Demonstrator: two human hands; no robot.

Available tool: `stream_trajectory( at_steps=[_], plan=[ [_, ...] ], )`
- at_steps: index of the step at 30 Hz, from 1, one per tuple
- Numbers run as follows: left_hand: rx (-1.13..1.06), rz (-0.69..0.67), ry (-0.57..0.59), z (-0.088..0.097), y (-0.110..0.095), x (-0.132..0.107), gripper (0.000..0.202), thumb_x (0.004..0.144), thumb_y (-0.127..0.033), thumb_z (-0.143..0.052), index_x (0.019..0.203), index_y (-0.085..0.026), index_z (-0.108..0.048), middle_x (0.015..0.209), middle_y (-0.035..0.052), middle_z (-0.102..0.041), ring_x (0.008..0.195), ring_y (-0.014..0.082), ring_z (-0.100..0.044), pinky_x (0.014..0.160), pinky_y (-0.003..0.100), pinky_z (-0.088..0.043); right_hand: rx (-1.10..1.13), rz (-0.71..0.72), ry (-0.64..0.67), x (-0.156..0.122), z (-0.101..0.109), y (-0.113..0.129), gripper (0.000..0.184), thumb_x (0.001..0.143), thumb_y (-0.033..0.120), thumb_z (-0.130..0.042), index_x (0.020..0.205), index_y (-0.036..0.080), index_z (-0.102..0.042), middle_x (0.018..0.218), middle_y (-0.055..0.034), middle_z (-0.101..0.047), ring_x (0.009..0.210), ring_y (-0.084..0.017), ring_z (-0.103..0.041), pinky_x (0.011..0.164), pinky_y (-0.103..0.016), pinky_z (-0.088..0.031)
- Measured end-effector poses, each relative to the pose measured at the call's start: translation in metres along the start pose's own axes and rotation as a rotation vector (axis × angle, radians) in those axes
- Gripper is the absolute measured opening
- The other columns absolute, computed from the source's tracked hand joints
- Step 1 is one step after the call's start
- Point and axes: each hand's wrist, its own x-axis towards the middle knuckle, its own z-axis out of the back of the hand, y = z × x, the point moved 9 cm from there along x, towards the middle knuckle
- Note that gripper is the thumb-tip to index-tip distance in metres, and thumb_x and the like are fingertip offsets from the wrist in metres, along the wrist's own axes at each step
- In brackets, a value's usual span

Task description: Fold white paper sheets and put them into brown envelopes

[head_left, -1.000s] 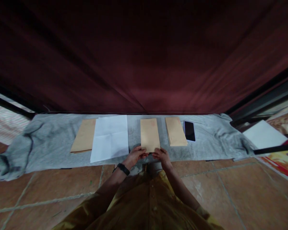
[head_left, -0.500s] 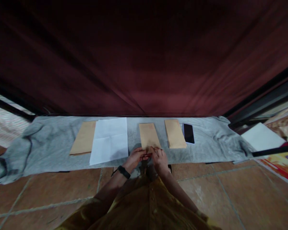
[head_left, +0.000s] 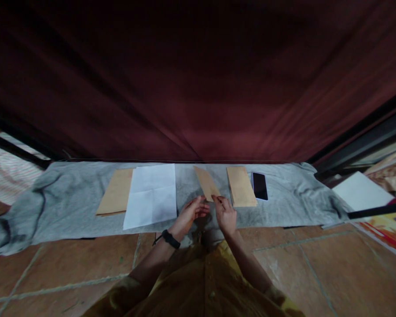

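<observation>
A brown paper envelope (head_left: 207,181) is tilted above the grey cloth, its near end pinched by my right hand (head_left: 225,214). My left hand (head_left: 192,215), with a dark band at the wrist, is just left of the envelope's near end, its fingers apart and holding nothing. To the left lie white sheets with fold creases (head_left: 152,196), partly over a stack of brown envelopes (head_left: 116,191). Right of my right hand is another small stack of brown envelopes (head_left: 241,187).
A phone (head_left: 260,186) with a dark screen lies beside the right stack. Grey cloth (head_left: 290,198) covers the long narrow surface. A dark red fabric panel (head_left: 198,110) rises behind it, with black bars on both sides. Tiled floor (head_left: 303,264) shows in front.
My left hand has let go of the envelope and opened. My right hand has moved slightly right, turning the envelope so that it tilts and looks narrower.
</observation>
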Motion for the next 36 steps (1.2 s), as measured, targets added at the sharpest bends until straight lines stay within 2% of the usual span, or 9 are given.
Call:
stream_trajectory(
  at_steps=[3, 6, 9, 13, 18, 26, 29, 32, 36],
  plan=[
    [0.043, -0.003, -0.029, 0.005, 0.004, 0.001, 0.050, 0.088, -0.055, -0.067, 0.118, -0.015, -0.067, 0.098, 0.0125, -0.075, 0.082, 0.0177, -0.072, 0.068, 0.025, -0.054, 0.218, -0.149, -0.131, 0.009, 0.016, -0.017, 0.037, 0.100, 0.022, -0.042, 0.126, 0.023, -0.069, 0.114, -0.0119, -0.067, 0.104, -0.023, -0.064, 0.088, -0.035, -0.055],
    [0.116, -0.016, -0.083, 0.009, 0.011, 0.001, 0.048, 0.083, -0.049, -0.075, 0.116, -0.017, -0.067, 0.098, 0.0095, -0.074, 0.084, 0.0172, -0.070, 0.068, 0.024, -0.052, 0.573, -0.405, -0.261, 0.007, 0.017, -0.040, 0.029, 0.097, 0.037, -0.050, 0.107, 0.019, -0.071, 0.100, -0.0088, -0.067, 0.085, -0.019, -0.065, 0.075, -0.033, -0.059],
    [0.114, -0.021, -0.058, -0.001, 0.016, 0.000, 0.050, 0.077, -0.051, -0.079, 0.113, -0.017, -0.067, 0.096, 0.0072, -0.074, 0.085, 0.0175, -0.069, 0.069, 0.025, -0.052, 0.971, -0.657, -0.297, -0.005, -0.007, -0.053, 0.030, 0.084, 0.046, -0.064, 0.098, 0.019, -0.067, 0.091, -0.0029, -0.068, 0.075, -0.016, -0.063, 0.062, -0.028, -0.058],
    [0.065, -0.040, 0.036, -0.017, 0.019, 0.002, 0.051, 0.070, -0.047, -0.083, 0.107, -0.016, -0.067, 0.091, 0.0060, -0.073, 0.078, 0.0157, -0.067, 0.067, 0.025, -0.050, 1.324, -0.872, -0.224, -0.025, -0.049, -0.047, 0.031, 0.067, 0.041, -0.076, 0.087, 0.020, -0.065, 0.081, 0.0008, -0.069, 0.065, -0.013, -0.061, 0.057, -0.024, -0.053],
    [0.183, -0.053, -0.001, -0.005, 0.021, 0.009, 0.046, 0.067, -0.039, -0.081, 0.103, -0.013, -0.066, 0.078, 0.0037, -0.070, 0.063, 0.0116, -0.062, 0.060, 0.023, -0.045, 1.451, -0.983, -0.166, -0.043, -0.072, -0.046, 0.035, 0.058, 0.037, -0.083, 0.081, 0.019, -0.062, 0.079, -0.0001, -0.071, 0.061, -0.014, -0.064, 0.056, -0.026, -0.054],
    [0.496, -0.074, -0.111, 0.027, 0.021, 0.021, 0.039, 0.077, -0.033, -0.069, 0.110, -0.014, -0.066, 0.077, 0.0016, -0.068, 0.063, 0.0144, -0.061, 0.062, 0.026, -0.048, 1.514, -1.102, -0.170, -0.060, -0.087, -0.059, 0.045, 0.052, 0.041, -0.090, 0.069, 0.021, -0.053, 0.063, 0.0003, -0.068, 0.060, -0.018, -0.069, 0.057, -0.031, -0.059],
    [0.731, -0.178, -0.237, 0.036, 0.008, 0.018, 0.047, 0.085, -0.027, -0.062, 0.130, -0.015, -0.058, 0.091, 0.0053, -0.069, 0.083, 0.0201, -0.066, 0.079, 0.032, -0.052, 1.504, -1.122, -0.176, -0.065, -0.091, -0.062, 0.045, 0.052, 0.040, -0.090, 0.068, 0.021, -0.053, 0.061, 0.0011, -0.067, 0.059, -0.017, -0.069, 0.058, -0.030, -0.059],
    [1.258, -0.448, -0.318, 0.021, -0.012, 0.003, 0.051, 0.093, -0.024, -0.054, 0.143, -0.016, -0.048, 0.126, 0.0141, -0.062, 0.118, 0.0264, -0.060, 0.102, 0.041, -0.047, 1.500, -1.136, -0.175, -0.069, -0.094, -0.064, 0.046, 0.050, 0.039, -0.091, 0.068, 0.021, -0.054, 0.060, 0.0009, -0.068, 0.059, -0.017, -0.069, 0.059, -0.030, -0.060],
    [1.694, -0.702, -0.095, -0.016, 0.007, -0.009, 0.050, 0.095, -0.019, -0.050, 0.146, -0.018, -0.044, 0.154, 0.0153, -0.043, 0.145, 0.0286, -0.038, 0.116, 0.046, -0.036, 1.499, -1.132, -0.160, -0.071, -0.098, -0.066, 0.041, 0.052, 0.036, -0.091, 0.069, 0.019, -0.057, 0.062, -0.0001, -0.068, 0.060, -0.017, -0.069, 0.059, -0.030, -0.060]
  ],
)
